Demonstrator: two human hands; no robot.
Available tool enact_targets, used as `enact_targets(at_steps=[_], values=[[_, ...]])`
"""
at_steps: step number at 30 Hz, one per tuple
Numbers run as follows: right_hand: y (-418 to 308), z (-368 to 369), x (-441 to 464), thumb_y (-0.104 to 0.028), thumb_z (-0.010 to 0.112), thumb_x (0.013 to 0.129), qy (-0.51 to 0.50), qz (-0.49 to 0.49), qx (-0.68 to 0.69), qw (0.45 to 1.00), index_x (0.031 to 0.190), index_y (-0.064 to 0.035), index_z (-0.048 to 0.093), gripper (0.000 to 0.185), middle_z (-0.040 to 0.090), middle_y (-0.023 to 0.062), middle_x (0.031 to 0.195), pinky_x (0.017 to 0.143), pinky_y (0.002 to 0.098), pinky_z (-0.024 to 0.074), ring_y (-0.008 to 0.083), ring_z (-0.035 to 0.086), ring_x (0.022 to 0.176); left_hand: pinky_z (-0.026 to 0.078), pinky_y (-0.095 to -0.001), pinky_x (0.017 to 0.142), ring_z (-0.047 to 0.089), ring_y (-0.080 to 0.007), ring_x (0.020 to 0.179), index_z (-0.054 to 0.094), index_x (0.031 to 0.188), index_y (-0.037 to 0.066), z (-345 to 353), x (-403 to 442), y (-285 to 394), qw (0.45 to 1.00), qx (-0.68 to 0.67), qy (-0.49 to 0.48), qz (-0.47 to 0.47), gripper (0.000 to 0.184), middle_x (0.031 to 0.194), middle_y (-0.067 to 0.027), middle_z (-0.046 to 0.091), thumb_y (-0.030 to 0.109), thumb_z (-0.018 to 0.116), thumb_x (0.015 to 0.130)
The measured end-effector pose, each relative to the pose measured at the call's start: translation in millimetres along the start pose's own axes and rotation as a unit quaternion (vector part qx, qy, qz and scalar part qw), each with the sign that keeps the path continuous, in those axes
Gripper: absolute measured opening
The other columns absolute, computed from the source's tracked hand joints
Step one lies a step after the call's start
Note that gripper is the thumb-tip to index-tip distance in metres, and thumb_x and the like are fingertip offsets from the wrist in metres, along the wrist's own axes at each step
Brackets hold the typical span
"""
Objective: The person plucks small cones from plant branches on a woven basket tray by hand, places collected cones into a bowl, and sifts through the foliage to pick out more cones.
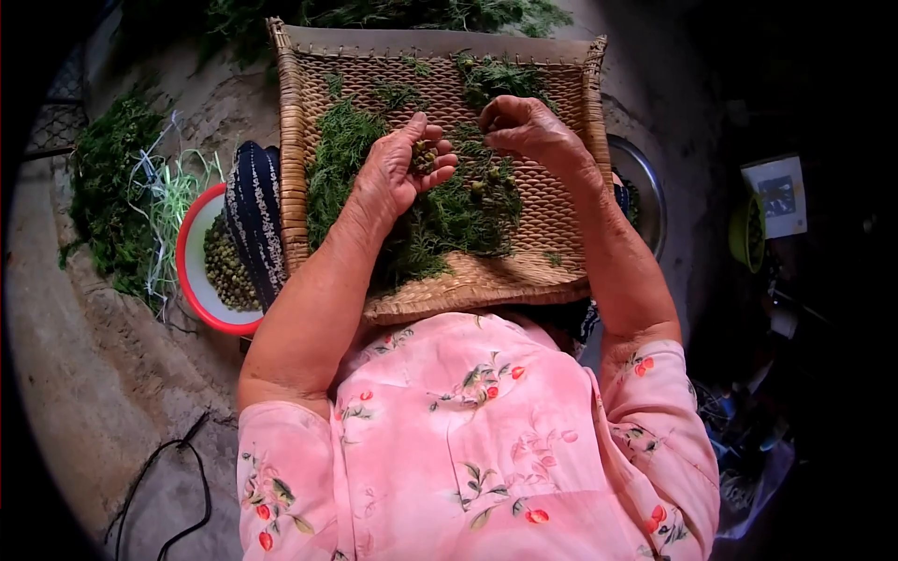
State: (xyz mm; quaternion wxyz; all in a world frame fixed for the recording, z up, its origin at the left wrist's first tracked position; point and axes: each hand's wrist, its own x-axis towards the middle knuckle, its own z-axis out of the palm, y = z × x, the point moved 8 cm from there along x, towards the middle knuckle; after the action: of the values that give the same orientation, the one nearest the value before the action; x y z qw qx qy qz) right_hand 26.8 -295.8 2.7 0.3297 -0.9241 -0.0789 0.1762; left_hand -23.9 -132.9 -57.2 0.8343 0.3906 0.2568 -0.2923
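A woven tray [435, 84] with raised rims rests across the lap. Feathery green sprigs [337, 154] lie over its left and middle parts, with a smaller clump near the top right. Above the sprigs, my left hand [404, 168] is cupped, palm up, its curled fingers around several small round green-brown fruits [426, 157]. To its right, my right hand [528, 129] hovers over the tray with thumb and index finger brought close together. Whatever may be between those fingertips is too small to make out. The two hands are apart.
A red-rimmed bowl [187, 271] of small round green fruits stands on the left. Beyond it lie pale plastic strings [182, 187] and green foliage [112, 196]. A metal basin [655, 187] sits behind the right arm. Farther right is a green bowl [739, 234]; a black cable [206, 486] lies lower left.
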Motion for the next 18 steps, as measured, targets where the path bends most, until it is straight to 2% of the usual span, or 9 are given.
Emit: enact_targets(at_steps=[2, 4, 6, 7, 8, 9, 10, 12, 18], values=[[-27.2, 9.5, -12.9, -0.015, 0.068, 0.075, -0.13, -0.023, 0.322, 0.938, 0.099, -0.0056, 0.063, 0.026, 0.064, 0.0066, 0.078, 0.058, 0.0291, 0.051, 0.0143, 0.061, 0.067, 0.057, -0.028, 0.053, 0.064, -0.0195, 0.069, 0.058, 0.094, 0.002, 4.9, -0.7, 0.8, 1.0, 0.0, -0.007, 0.001, 0.037, 0.081, -0.0113, 0.062, 0.038, 0.056, 0.086], [-32.2, -6.1, -15.0, -0.014, 0.066, 0.078, -0.068, -0.036, 0.361, 0.929, 0.1, -0.0057, 0.064, 0.023, 0.064, 0.0052, 0.077, 0.057, 0.0257, 0.0497, 0.01, 0.06, 0.067, 0.057, -0.0285, 0.054, 0.064, -0.0195, 0.07, 0.059, 0.093, 0.003, 10.5, -2.0, -0.1, 0.999, -0.002, -0.03, -0.014, 0.038, 0.08, -0.0115, 0.062, 0.039, 0.056, 0.086], [0.1, -20.4, -4.0, -0.011, 0.065, 0.077, 0.024, -0.009, 0.216, 0.976, 0.099, -0.006, 0.064, 0.023, 0.064, 0.0076, 0.077, 0.057, 0.0293, 0.0495, 0.0139, 0.061, 0.067, 0.056, -0.0268, 0.051, 0.063, -0.0183, 0.066, 0.058, 0.093, 0.003, 10.1, -3.1, -0.7, 1.0, -0.001, -0.027, -0.017, 0.038, 0.079, -0.0105, 0.061, 0.04, 0.056, 0.086], [14.9, -20.1, 0.0, -0.011, 0.065, 0.077, 0.026, -0.008, 0.215, 0.976, 0.099, -0.006, 0.064, 0.023, 0.064, 0.0076, 0.077, 0.057, 0.0293, 0.0495, 0.0139, 0.061, 0.067, 0.055, -0.0252, 0.047, 0.062, -0.0171, 0.062, 0.058, 0.092, 0.002, 9.6, -3.2, -1.4, 1.0, 0.0, -0.022, -0.019, 0.039, 0.077, -0.0096, 0.06, 0.041, 0.056, 0.086], [28.7, -22.0, 3.5, -0.009, 0.064, 0.075, 0.048, -0.015, 0.065, 0.997, 0.098, -0.0065, 0.064, 0.023, 0.063, 0.0094, 0.076, 0.06, 0.0317, 0.0493, 0.0183, 0.061, 0.068, 0.055, -0.0252, 0.047, 0.062, -0.0171, 0.062, 0.058, 0.092, 0.002, 7.5, -0.8, -1.7, 1.0, 0.0, -0.024, -0.019, 0.039, 0.077, -0.0096, 0.06, 0.041, 0.056, 0.086], [35.9, -21.4, 4.6, -0.008, 0.062, 0.074, 0.068, -0.022, -0.086, 0.994, 0.097, -0.0069, 0.064, 0.023, 0.062, 0.0111, 0.075, 0.062, 0.0341, 0.0491, 0.0227, 0.061, 0.069, 0.053, -0.023, 0.044, 0.062, -0.0158, 0.06, 0.059, 0.091, 0.003, 2.5, 2.8, -2.5, 1.0, 0.003, -0.02, -0.022, 0.039, 0.076, -0.009, 0.06, 0.042, 0.056, 0.085], [42.9, -14.9, 5.1, -0.005, 0.06, 0.071, 0.06, -0.029, -0.137, 0.988, 0.092, -0.0072, 0.063, 0.022, 0.061, 0.0144, 0.08, 0.068, 0.0384, 0.0486, 0.0321, 0.06, 0.076, 0.05, -0.0209, 0.041, 0.061, -0.0145, 0.058, 0.059, 0.09, 0.004, -1.3, 5.8, -3.9, 1.0, 0.007, -0.016, -0.026, 0.038, 0.076, -0.0085, 0.06, 0.042, 0.057, 0.085], [39.2, -5.2, -1.0, -0.006, 0.059, 0.071, 0.062, 0.003, -0.225, 0.972, 0.086, -0.0045, 0.06, 0.015, 0.06, 0.0163, 0.085, 0.07, 0.0408, 0.0478, 0.0362, 0.058, 0.083, 0.045, -0.0178, 0.036, 0.06, -0.0127, 0.055, 0.059, 0.09, 0.006, -2.0, 3.2, -2.5, 1.0, 0.003, 0.006, -0.025, 0.037, 0.075, -0.0075, 0.06, 0.043, 0.057, 0.084], [36.8, -10.7, 0.6, -0.009, 0.058, 0.072, 0.095, 0.031, -0.221, 0.97, 0.085, -0.0016, 0.057, 0.015, 0.06, 0.0185, 0.086, 0.071, 0.0429, 0.0467, 0.0374, 0.058, 0.085, 0.05, -0.0199, 0.038, 0.063, -0.0154, 0.058, 0.059, 0.09, 0.007, 1.4, 4.1, -4.0, 0.999, -0.027, -0.024, -0.037, 0.039, 0.076, -0.0083, 0.062, 0.045, 0.053, 0.086]])
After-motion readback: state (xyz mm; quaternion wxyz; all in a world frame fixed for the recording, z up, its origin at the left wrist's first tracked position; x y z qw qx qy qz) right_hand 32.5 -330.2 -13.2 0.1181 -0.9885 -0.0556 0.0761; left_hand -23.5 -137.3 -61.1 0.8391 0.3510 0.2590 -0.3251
